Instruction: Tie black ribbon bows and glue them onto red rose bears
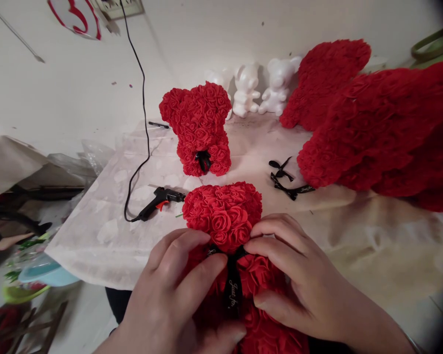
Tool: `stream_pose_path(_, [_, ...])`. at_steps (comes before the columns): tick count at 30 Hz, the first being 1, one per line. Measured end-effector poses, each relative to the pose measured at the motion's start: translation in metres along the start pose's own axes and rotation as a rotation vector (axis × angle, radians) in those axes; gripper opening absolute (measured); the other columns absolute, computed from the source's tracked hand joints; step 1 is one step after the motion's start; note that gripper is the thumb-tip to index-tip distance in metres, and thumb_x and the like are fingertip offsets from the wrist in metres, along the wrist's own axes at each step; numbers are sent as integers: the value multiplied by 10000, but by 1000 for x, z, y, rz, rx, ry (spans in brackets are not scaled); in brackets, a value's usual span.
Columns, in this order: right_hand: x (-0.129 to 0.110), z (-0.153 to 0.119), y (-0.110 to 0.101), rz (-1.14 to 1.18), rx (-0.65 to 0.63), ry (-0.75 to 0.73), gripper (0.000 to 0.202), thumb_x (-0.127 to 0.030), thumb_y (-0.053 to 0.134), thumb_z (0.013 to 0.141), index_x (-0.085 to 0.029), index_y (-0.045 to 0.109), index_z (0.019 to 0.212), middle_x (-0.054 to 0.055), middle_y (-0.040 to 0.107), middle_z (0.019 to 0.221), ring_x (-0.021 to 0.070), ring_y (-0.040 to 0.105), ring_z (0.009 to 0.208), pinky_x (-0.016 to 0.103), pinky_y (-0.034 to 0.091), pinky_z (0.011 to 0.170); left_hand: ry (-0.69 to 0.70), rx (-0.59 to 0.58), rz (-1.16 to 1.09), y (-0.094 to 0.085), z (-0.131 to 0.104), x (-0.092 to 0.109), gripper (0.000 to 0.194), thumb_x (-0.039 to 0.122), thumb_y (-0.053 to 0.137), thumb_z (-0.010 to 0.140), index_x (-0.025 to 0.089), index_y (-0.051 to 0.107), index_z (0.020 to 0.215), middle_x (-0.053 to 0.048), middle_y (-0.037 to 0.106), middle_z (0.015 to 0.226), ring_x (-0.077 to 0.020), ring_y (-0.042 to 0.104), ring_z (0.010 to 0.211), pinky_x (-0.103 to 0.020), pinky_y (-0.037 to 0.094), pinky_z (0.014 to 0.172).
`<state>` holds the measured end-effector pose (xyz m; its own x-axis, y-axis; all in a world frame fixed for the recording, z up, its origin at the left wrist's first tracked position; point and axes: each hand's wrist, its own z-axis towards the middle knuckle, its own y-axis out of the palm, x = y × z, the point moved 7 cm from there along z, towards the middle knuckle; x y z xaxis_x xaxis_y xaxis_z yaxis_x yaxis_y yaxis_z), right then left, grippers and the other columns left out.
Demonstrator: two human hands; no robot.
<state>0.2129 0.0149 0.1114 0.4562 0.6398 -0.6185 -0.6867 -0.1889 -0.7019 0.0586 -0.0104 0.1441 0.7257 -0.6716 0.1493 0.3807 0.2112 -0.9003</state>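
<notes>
A red rose bear [221, 216] lies close in front of me at the table's near edge, its head pointing away from me. Around its neck runs a black ribbon [234, 290] with pale lettering, one end hanging down over the body. My left hand [180, 280] pinches the ribbon at the left of the neck, thumb and forefinger close together. On the other side, my right hand [288, 270] has its fingertips on the ribbon at the neck and its thumb against the roses. Part of the bear's body is hidden under both hands.
Another rose bear [199, 128] stands beyond, near a black glue gun [160, 201] with its cord. Several white foam bears [246, 91] line the wall. Larger red rose pieces [376, 128] fill the right. Black bows [284, 179] lie on the covered table [107, 236].
</notes>
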Motion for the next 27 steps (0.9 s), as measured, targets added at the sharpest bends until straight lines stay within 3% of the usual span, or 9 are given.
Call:
stream_pose_path(5, [1,-1,0,20,-17,9,359,-323,649,828,-211,532,1148,76,489,1183,248,452,1115,401,453,938,83,-48,-20,4,3,5,488,538,725,707,217,669,1071,-116,567,1143,-288,542,1081,-418,517,891])
stream_pose_path(12, [3,-2,-1,13,-19,-10,398,-342,625,843,-227,497,1202,75,464,1231,243,447,1159,367,460,965,63,-112,-81,11,2,0,528,570,730,690,245,667,1102,-107,559,1136,-291,549,1084,-416,522,900])
stream_pose_path(15, [10,-10,-6,21,70,2,482,-384,573,878,-227,426,1310,88,425,1323,254,406,1257,370,418,1048,-70,-27,-189,3,-8,-12,581,549,685,755,291,561,1261,-103,505,1289,-304,521,1178,-423,520,934])
stream_pose_path(19, [40,-35,-8,84,238,152,456,-359,403,970,-243,354,1409,91,390,1431,254,383,1340,406,380,1107,-368,136,-381,1,-40,-48,636,585,500,873,290,390,1426,-117,406,1459,-352,419,1334,-530,446,1052])
stream_pose_path(21, [60,-51,-1,143,260,287,456,-378,339,994,-256,343,1434,100,422,1439,261,460,1298,437,441,1058,-481,63,-478,13,-61,-63,619,538,406,930,292,302,1488,-108,374,1514,-347,425,1351,-520,470,1044])
stream_pose_path(24, [80,-71,16,231,163,488,476,-420,260,1010,-255,366,1443,121,551,1357,271,588,1190,457,539,949,-585,-157,-551,33,-90,-75,575,446,354,961,362,231,1517,-55,378,1536,-321,522,1287,-447,575,925])
stream_pose_path(27, [65,-76,31,304,-52,470,504,-439,253,1006,-255,417,1446,105,563,1385,285,542,1275,458,511,1011,-526,-316,-568,40,-97,-64,628,490,430,917,410,238,1510,-13,416,1513,-349,491,1314,-502,557,942])
